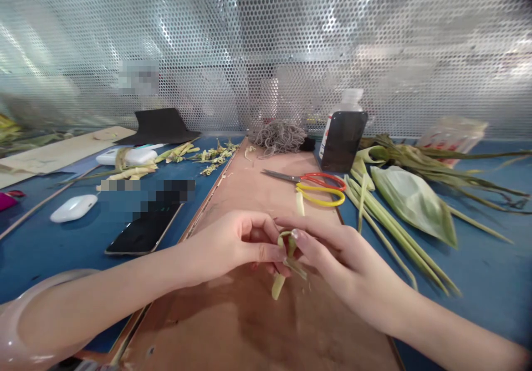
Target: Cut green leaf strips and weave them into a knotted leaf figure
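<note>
Over the brown wooden board, my left hand and my right hand meet and pinch a pale green strip of plant leaf. The strip curls into a small loop between my fingertips, and one flat end hangs down below them. My left thumb and fingers are closed on it. On the other side, my right thumb and forefinger are closed against the loop. Just beyond my hands lie scissors with red and yellow handles. Part of a pale strip shows under the scissors, running toward my right hand.
Grey string is heaped at the board's far end. A dark phone leans on a clear bottle. Green leaves lie right. Another phone, a white earbud case and braided plant pieces lie left. A perforated metal screen stands behind.
</note>
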Demonstrator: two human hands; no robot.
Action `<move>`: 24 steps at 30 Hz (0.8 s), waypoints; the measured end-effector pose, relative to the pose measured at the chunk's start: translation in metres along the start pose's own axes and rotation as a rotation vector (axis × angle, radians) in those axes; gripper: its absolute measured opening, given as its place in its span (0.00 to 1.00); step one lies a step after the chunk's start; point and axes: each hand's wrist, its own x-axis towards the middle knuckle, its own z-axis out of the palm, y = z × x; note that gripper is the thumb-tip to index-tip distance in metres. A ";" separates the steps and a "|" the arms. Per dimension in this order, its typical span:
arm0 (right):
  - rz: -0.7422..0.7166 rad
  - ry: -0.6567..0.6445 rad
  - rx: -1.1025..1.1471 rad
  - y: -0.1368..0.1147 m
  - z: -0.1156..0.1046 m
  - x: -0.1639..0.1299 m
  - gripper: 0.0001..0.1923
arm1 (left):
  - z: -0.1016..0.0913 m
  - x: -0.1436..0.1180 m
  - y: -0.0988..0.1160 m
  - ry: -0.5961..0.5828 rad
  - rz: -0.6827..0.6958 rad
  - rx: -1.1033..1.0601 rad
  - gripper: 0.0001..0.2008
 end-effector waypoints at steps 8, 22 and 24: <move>-0.032 -0.067 0.109 0.005 0.002 -0.002 0.26 | -0.005 0.001 -0.004 0.147 0.077 0.208 0.07; -0.270 0.007 -0.204 0.028 0.022 0.001 0.48 | 0.003 0.002 -0.002 0.112 0.004 0.071 0.07; -0.273 0.002 -0.229 0.026 0.023 0.002 0.47 | 0.004 0.001 -0.003 0.126 0.005 0.059 0.07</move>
